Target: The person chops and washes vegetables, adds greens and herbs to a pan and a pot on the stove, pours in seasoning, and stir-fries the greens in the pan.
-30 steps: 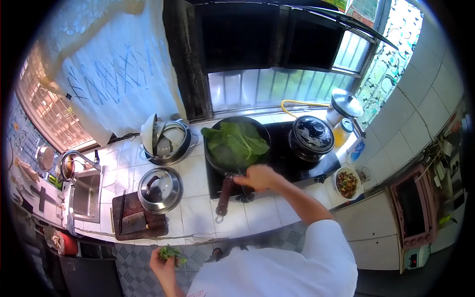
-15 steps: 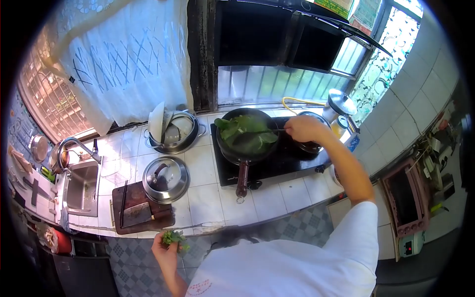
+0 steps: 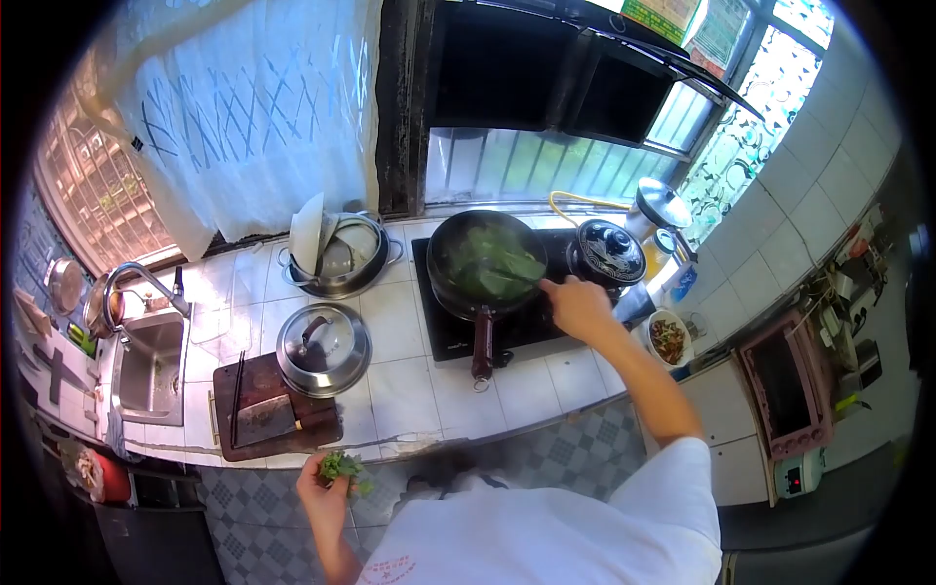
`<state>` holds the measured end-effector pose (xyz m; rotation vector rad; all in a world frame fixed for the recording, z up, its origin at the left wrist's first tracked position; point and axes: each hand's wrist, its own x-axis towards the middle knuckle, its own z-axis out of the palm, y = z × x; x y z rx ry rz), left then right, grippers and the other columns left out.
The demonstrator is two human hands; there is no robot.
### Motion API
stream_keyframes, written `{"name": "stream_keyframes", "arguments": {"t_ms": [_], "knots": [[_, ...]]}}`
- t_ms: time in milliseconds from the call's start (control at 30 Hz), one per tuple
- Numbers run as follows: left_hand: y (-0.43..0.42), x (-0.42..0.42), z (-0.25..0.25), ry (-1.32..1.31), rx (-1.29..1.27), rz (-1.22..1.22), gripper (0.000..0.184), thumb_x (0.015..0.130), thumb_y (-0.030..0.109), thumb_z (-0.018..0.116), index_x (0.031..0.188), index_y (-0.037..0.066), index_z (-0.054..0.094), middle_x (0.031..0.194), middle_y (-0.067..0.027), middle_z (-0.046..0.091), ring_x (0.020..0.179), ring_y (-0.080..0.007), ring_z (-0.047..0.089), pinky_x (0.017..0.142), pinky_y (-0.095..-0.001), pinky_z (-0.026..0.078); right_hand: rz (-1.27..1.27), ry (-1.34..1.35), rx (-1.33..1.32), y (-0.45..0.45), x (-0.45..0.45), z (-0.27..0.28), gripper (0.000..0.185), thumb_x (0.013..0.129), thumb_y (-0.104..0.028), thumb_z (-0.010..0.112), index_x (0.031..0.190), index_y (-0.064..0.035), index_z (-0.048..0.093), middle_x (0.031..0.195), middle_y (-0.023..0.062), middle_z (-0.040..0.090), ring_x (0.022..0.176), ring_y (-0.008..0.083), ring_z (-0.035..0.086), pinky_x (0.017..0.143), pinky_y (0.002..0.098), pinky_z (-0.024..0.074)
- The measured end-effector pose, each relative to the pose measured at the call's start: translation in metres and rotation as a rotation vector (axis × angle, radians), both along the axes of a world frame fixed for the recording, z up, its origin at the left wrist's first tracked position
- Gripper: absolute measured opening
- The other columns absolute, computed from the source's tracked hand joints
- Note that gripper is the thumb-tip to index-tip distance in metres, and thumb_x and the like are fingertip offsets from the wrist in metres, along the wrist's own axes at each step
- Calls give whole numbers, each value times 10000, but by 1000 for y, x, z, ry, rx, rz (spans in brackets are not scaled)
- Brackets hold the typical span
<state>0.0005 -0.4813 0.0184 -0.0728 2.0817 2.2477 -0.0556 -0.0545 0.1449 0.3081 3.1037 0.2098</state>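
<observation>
Leafy greens [image 3: 492, 261] lie inside a dark wok [image 3: 446, 283] on the left part of the black stove [image 3: 444, 343]. My right hand [image 3: 579, 308], at the wok's right rim, is closed on the handle of a spatula, whose dark head is among the leaves. The wok's brown handle [image 3: 483, 343] points toward me, untouched. My left hand [image 3: 322, 489] is closed round a small bunch of green herbs [image 3: 338, 468], held low in front of the counter edge, below the cutting board [image 3: 278, 372].
A lidded black pot [image 3: 606, 255] sits right of the wok. Left stand a steel lid [image 3: 323, 351], a pan of bowls [image 3: 343, 283] and a cleaver [image 3: 263, 420] on the board. A food bowl [image 3: 669, 339] is at the right; the sink [image 3: 148, 375] is far left.
My right hand has moved from above the black pot down and toward me, beside the wok. The leaves now lie lower and more spread out. My left hand still holds the herbs.
</observation>
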Motion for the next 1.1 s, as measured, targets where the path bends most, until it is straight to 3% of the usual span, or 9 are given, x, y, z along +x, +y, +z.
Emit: {"name": "stream_keyframes", "arguments": {"t_ms": [100, 167, 367, 567, 767, 800, 933, 1100], "knots": [[-2, 4, -3, -21, -18, 9, 196, 771, -87, 570, 951, -17, 533, 769, -41, 579, 614, -102, 566, 505, -219, 470, -100, -41, -2, -4, 30, 28, 373, 741, -137, 526, 1112, -146, 562, 882, 177, 584, 851, 321, 597, 710, 397, 482], [-2, 6, -3, -11, -25, 18, 160, 776, -72, 581, 917, -10, 541, 746, -25, 581, 587, -85, 551, 496, -212, 451, -87, 8, -47, -1, 29, 24, 288, 733, -120, 520, 1005, -95, 611, 857, 187, 605, 829, 338, 603, 711, 410, 486], [-14, 9, 2, -24, -40, 7, 161, 776, -68, 575, 924, -16, 541, 752, -28, 579, 586, -87, 549, 492, -210, 451, -139, 132, -187, 4, -22, -52, 165, 713, -107, 518, 796, -16, 629, 819, 213, 625, 812, 368, 611, 728, 443, 485], [-32, 11, -3, -1, 18, 81, 185, 769, -87, 558, 938, -16, 532, 775, -33, 572, 617, -101, 556, 485, -222, 462, -146, 37, -153, -13, -5, -38, 185, 703, -101, 522, 831, -15, 624, 799, 218, 625, 779, 370, 616, 698, 435, 497], [-25, 5, 2, -11, -10, 48, 188, 768, -89, 564, 938, -15, 531, 775, -34, 577, 608, -100, 554, 488, -224, 465, -135, 202, -199, -1, -27, -49, 301, 742, -97, 497, 1024, -86, 602, 803, 196, 627, 783, 369, 612, 693, 453, 491], [-23, 4, 3, -21, 6, 57, 185, 767, -86, 570, 935, -16, 533, 768, -34, 577, 602, -99, 554, 487, -224, 466, -151, 215, -200, -7, -17, -36, 329, 760, -102, 490, 1071, -134, 590, 802, 182, 629, 780, 369, 611, 691, 455, 491], [-23, 0, -2, -28, -1, 41, 183, 767, -84, 571, 934, -17, 537, 768, -35, 578, 599, -99, 556, 487, -223, 467, -218, 359, -238, -10, 4, -6, 323, 787, -107, 466, 1093, -122, 570, 806, 209, 621, 795, 383, 604, 699, 465, 482], [-22, -1, -2, 2, -28, 46, 194, 765, -85, 572, 946, -21, 544, 773, -36, 580, 611, -102, 563, 490, -225, 472, -314, 327, -247, 45, -36, -66, 326, 800, -106, 446, 1092, -57, 582, 869, 218, 616, 837, 376, 591, 727, 467, 461]]}}
